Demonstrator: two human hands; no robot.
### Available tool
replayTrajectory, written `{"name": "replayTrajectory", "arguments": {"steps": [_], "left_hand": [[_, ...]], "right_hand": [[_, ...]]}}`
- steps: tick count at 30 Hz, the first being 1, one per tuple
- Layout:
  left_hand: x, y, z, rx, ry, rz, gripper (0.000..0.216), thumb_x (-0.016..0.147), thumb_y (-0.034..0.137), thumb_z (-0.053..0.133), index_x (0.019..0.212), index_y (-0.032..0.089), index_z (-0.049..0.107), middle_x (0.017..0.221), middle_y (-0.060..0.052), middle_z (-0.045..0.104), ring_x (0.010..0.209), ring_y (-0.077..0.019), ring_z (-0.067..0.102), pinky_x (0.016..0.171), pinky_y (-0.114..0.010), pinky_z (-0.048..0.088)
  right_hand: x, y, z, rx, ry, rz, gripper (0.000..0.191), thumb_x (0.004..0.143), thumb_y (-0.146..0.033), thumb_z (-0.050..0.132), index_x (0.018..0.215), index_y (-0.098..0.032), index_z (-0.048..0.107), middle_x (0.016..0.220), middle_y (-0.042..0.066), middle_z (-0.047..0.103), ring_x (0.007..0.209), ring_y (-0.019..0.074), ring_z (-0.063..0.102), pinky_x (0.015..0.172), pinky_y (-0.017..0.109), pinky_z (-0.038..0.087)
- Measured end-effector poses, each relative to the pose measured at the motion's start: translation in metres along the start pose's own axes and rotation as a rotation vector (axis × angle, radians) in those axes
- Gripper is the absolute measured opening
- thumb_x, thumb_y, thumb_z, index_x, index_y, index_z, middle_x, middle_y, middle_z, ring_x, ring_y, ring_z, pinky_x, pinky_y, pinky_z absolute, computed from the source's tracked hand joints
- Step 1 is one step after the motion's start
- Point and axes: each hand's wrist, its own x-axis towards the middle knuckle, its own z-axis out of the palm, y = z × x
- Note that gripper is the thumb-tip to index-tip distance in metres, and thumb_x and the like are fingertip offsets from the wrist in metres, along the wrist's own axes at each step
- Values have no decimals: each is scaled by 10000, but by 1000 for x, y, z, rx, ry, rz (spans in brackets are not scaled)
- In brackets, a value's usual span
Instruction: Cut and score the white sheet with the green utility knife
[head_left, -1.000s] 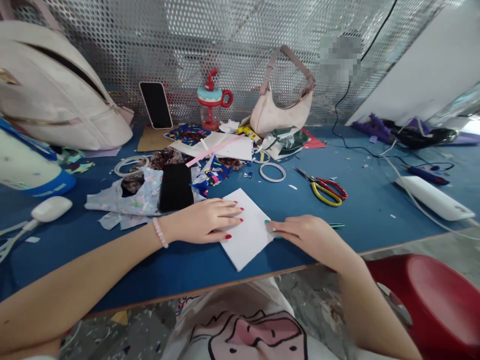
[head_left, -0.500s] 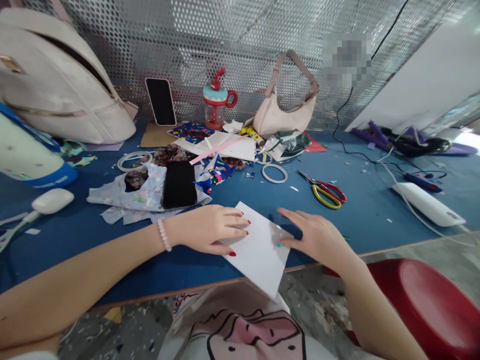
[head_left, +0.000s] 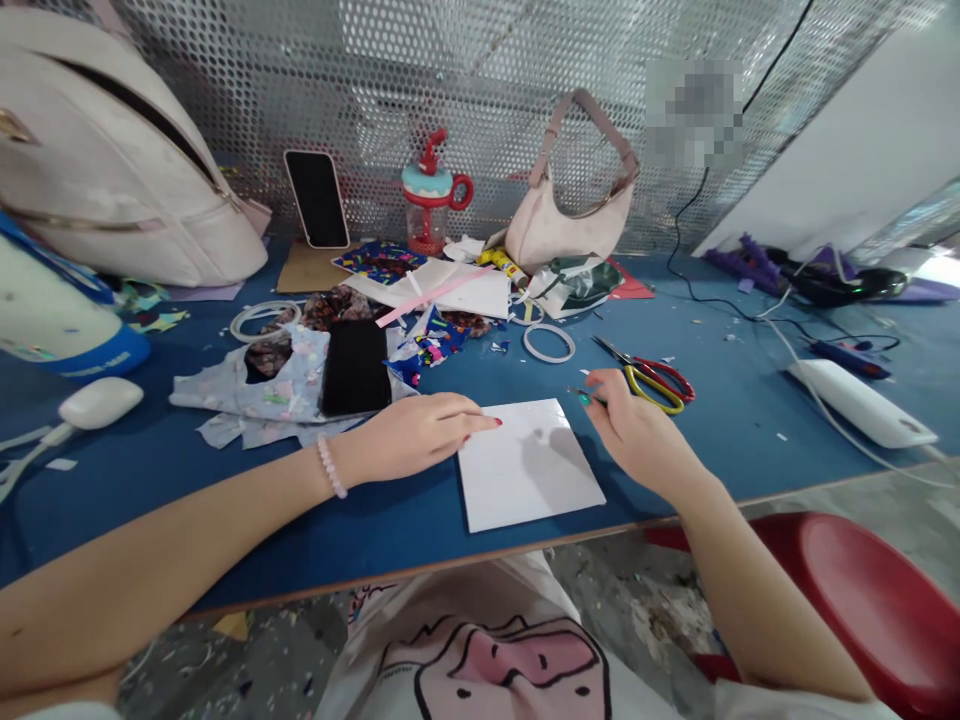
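The white square point(head_left: 534, 472) lies flat near the counter's point(head_left: 337, 540) six-o'clock edge, the left hand point(head_left: 409, 440) resting unclenched at its ten-o'clock corner; anchored on that side alone, it could swivel or slip off if bumped. Just off its two-o'clock side, the right hand point(head_left: 637, 430) pinches a slim tool point(head_left: 576, 391), which could scratch the surface if it dips carelessly, while drifting outward could knock the scissors point(head_left: 651, 385).
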Motion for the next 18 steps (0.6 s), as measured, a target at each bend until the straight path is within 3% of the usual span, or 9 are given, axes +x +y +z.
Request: {"name": "replayTrajectory", "arguments": {"steps": [4, 10, 18], "left_hand": [[2, -1, 1, -26, -105, 94, 275, 963, 315, 474, 1136, 160, 622, 1256, -128, 597, 1204, -244, 521, 980, -390, 468], [2, 4, -4, -15, -177, 56, 497, 853, 539, 586, 1163, 152, 610, 1217, -146, 609, 1041, -283, 541, 852, -412, 475], [1, 2, 1, -23, -187, 51, 470, 901, 485, 553, 1222, 141, 572, 1322, -131, 558, 1210, -290, 485, 932, -411, 432]], "right_hand": [[-14, -6, -5, -51, 3, -104, 201, 957, -253, 309, 943, -181, 495, 651, 38, 623, 569, 209, 592, 525, 282, 353], [-29, -18, -10, -77, 52, -307, 233, 957, -173, 360, 847, -188, 565, 785, 53, 682, 624, 166, 571, 647, 294, 365], [-44, -37, -7, -16, -28, -443, 273, 956, -123, 369, 796, -171, 585, 721, 39, 647, 617, 138, 553, 654, 292, 333]]}}
